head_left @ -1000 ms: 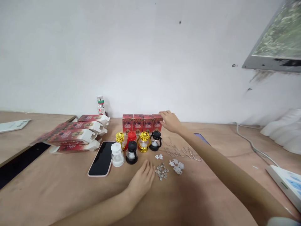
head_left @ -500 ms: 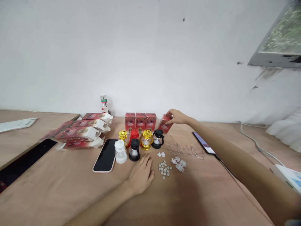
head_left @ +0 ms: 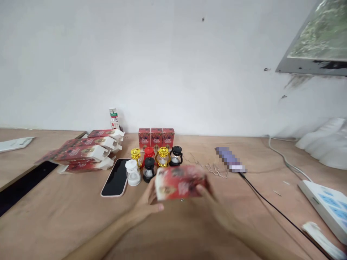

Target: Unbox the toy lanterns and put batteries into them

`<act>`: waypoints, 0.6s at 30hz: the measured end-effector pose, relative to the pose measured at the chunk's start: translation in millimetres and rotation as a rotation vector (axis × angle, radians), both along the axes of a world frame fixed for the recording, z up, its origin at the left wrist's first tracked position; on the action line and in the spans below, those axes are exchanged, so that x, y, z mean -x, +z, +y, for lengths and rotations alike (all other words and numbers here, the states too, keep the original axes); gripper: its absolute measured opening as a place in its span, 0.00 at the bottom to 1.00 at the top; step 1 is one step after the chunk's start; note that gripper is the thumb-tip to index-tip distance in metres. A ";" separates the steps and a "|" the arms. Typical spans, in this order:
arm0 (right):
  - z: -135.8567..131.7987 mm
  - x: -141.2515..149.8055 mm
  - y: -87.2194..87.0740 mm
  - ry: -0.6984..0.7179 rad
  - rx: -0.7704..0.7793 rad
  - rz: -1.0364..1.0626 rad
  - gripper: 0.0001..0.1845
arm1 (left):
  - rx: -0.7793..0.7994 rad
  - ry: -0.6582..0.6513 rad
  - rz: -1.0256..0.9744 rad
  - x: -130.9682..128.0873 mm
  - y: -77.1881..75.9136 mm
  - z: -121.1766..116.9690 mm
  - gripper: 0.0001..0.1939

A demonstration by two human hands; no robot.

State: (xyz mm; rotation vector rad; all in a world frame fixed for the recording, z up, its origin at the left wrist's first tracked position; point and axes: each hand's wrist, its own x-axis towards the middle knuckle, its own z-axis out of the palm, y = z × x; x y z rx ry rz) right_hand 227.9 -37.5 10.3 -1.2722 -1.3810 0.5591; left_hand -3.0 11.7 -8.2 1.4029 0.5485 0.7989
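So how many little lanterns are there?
6. Back row, left to right: gold lantern, red lantern, gold lantern, black lantern; front: white lantern, black lantern. The held box may hide others.

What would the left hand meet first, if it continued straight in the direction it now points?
Most likely the red printed box: its left end sits right by the left hand, though blur leaves contact unclear.

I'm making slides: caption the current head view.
Right hand grips a blurred red box, left hand at its other end; three boxes stand behind six lanterns.
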 end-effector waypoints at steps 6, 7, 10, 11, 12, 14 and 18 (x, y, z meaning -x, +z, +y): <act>3.5 50.7 -44.6 0.000 0.067 0.191 0.26 | 0.404 0.236 -0.075 18.7 -0.2 -2.0 0.32; 6.5 50.7 -46.5 -0.003 0.061 0.210 0.26 | 0.447 0.248 -0.078 23.3 -0.7 1.0 0.29; 8.0 45.6 -46.9 -0.016 0.005 0.211 0.23 | 0.565 0.172 -0.089 33.7 0.1 9.8 0.20; 6.2 43.4 -45.7 -0.024 -0.047 0.188 0.21 | 0.595 0.128 -0.095 35.4 1.2 11.7 0.18; 3.8 41.4 -44.1 -0.029 -0.120 0.155 0.19 | 0.617 0.087 -0.105 36.1 2.6 12.8 0.17; -1.1 37.9 -40.5 -0.001 -0.264 0.056 0.17 | 0.639 0.029 -0.143 35.6 5.9 13.5 0.16; -7.1 33.1 -37.0 0.124 -0.335 -0.122 0.18 | 0.628 -0.006 -0.217 32.6 10.6 13.4 0.13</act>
